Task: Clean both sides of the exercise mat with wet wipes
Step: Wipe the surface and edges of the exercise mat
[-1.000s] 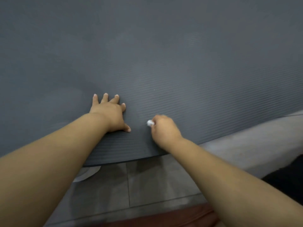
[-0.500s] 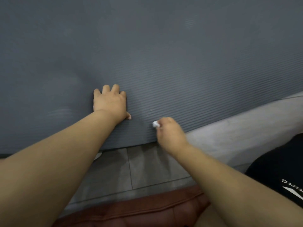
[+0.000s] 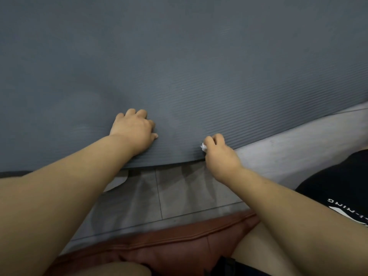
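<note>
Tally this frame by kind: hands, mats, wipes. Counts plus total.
Hands: 2, the left hand resting on the mat, the right hand gripping the wipe
Mats: 1, the grey mat
Wipes: 1, the white wipe
Total: 4

Dim, flat light covers the grey mat (image 3: 199, 56). Soft shadows streak the floor tiles (image 3: 179, 192) just below its near edge, which bows; its far part blurs.
</note>
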Tool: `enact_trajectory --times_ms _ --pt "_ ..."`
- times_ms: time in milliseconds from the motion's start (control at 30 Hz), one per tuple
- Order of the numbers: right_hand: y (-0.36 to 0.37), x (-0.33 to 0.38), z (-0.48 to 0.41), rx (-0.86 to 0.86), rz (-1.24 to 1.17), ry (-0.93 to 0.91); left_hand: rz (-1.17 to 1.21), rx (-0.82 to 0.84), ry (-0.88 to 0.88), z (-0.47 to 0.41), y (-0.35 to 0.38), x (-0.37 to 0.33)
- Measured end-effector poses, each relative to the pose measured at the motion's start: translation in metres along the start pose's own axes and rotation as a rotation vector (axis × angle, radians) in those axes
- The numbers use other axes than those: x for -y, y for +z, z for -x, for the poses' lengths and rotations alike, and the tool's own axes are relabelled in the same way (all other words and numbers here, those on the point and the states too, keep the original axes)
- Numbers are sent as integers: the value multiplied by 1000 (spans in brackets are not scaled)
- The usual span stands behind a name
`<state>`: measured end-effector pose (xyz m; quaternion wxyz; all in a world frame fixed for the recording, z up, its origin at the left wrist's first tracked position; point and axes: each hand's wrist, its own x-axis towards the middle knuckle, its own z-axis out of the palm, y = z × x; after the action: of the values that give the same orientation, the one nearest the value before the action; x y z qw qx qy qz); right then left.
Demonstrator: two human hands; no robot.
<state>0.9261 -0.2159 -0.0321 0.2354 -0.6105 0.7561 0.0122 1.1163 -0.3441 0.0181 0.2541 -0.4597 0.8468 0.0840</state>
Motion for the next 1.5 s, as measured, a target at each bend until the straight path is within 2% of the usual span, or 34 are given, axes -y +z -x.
enact_trajectory --times_ms 133,267,367,500,600,700,833,1167,1300,1433,1500 --pt "1 0 6 92 -50 -149 -27 34 28 17 -12 1" --pt "8 -4 3 122 32 -166 -60 83 44 34 -16 -4" --pt "7 -8 -3 26 158 -219 -87 94 48 43 -20 -5" --pt "-13 -23 -11 -147 190 -332 -74 77 2 51 -32 -7" --pt "-34 -43 -21 -193 238 -344 -18 16 -40 55 -40 -12" --pt "-54 -71 -25 -212 251 -244 28 -43 -4 58 -45 -24" --pt "-81 -103 -28 -195 306 -102 -66 -26 150 51 -47 -53" --pt "-121 -177 -21 -204 339 32 22 -35 259 3 -58 -146" --pt "-112 -190 -22 -140 257 80 28 35 251 -11 -39 -168" --pt "-93 -192 -24 48 -63 190 136 151 237 -14 -18 -167" --pt "-91 -190 -28 65 -159 199 209 179 231 -17 -11 -158"
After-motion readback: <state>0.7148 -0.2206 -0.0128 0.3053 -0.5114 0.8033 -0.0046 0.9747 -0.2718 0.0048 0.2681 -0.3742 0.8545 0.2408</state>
